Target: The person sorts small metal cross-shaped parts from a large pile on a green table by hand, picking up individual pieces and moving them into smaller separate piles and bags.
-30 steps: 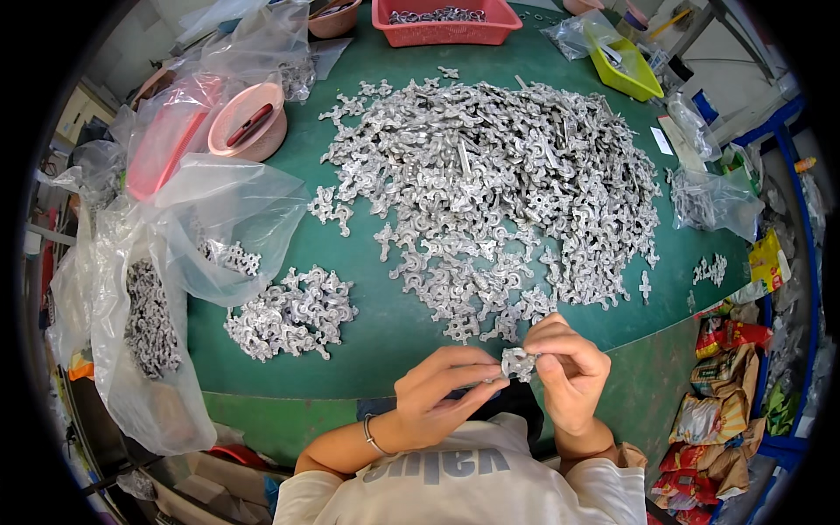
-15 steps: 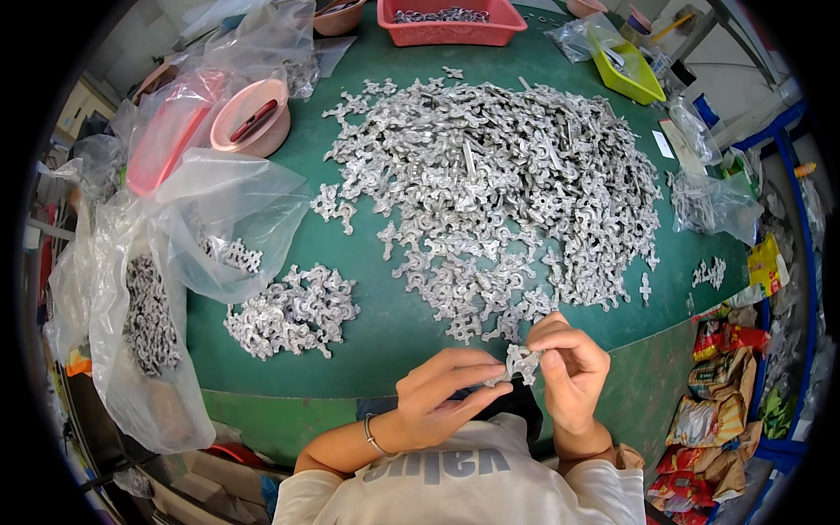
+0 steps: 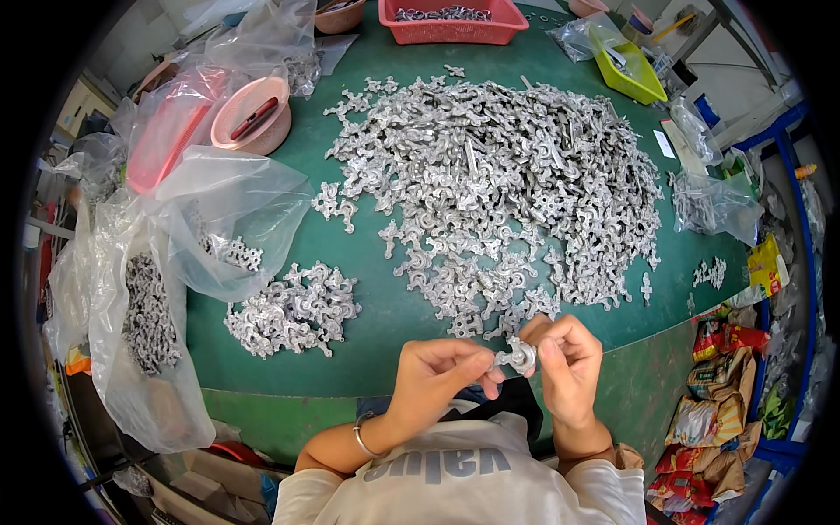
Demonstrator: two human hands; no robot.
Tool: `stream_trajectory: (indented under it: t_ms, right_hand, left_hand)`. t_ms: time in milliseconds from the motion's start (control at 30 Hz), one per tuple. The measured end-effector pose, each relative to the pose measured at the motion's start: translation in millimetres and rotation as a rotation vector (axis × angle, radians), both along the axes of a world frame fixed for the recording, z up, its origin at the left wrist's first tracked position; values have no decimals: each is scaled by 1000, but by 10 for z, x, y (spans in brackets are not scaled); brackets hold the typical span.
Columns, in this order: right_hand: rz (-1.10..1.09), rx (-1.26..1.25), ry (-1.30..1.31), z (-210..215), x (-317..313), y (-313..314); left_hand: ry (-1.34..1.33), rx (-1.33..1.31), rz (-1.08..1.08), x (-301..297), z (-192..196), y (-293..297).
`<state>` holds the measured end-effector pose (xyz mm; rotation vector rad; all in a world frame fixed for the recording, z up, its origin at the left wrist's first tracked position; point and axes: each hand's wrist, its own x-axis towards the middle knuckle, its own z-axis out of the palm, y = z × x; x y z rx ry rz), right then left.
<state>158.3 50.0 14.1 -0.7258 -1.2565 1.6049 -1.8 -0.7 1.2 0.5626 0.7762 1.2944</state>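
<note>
- A small silvery metal casting [image 3: 518, 357] is held between both hands at the near edge of the green table [image 3: 376, 280], just above the person's chest.
- The left hand [image 3: 437, 378] is closed on the casting's left side: thumb and fingertips are pinched together on it, the wrist bearing a thin bangle [image 3: 360, 435].
- The right hand [image 3: 567, 360] is clamped on the casting's right side, its fingers curled over the top; the exact contact points are partly hidden, so the grip is probably a thumb-and-forefinger pinch.
- The two hands are nearly touching, with only the casting between them.
- Directly beyond the hands, a large spread heap of similar castings [image 3: 499, 188] is seen; its nearest pieces lie just past the fingertips.
- To the left of the left hand and somewhat beyond it, a smaller separate pile of castings [image 3: 293, 311] is noted (well apart from the big heap).
- Farther left of that pile, a clear plastic bag [image 3: 144, 315] holding more castings hangs over the table's edge.
- Beyond the bag, far left of the hands, a round pink dish [image 3: 254, 122] is set among more plastic.
- At the far side of the table, a red basket [image 3: 455, 26] and a yellow-green tray [image 3: 632, 74] are placed.
- To the right of the right hand, off the table, coloured packets [image 3: 713, 411] are stacked.
</note>
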Motion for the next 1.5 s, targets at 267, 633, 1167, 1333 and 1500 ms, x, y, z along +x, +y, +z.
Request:
stream_trajectory:
  t_ms: [267, 633, 1167, 1333, 1500]
  right_hand:
    - [13, -159, 89, 13, -22, 23]
    - [13, -169, 86, -10, -25, 28]
    - [122, 404, -545, -46, -83, 88]
    - [-311, 456, -782, -201, -108, 342]
    - [-195, 776, -1119, -400, -320, 427]
  left_hand:
    - [-90, -59, -68, -22, 9, -18]
    - [-89, -69, -69, -30, 31, -37]
    - [-218, -226, -271, -51, -36, 58]
    - [-177, -173, -276, -162, -134, 16]
    - [-149, -186, 38, -66, -234, -12]
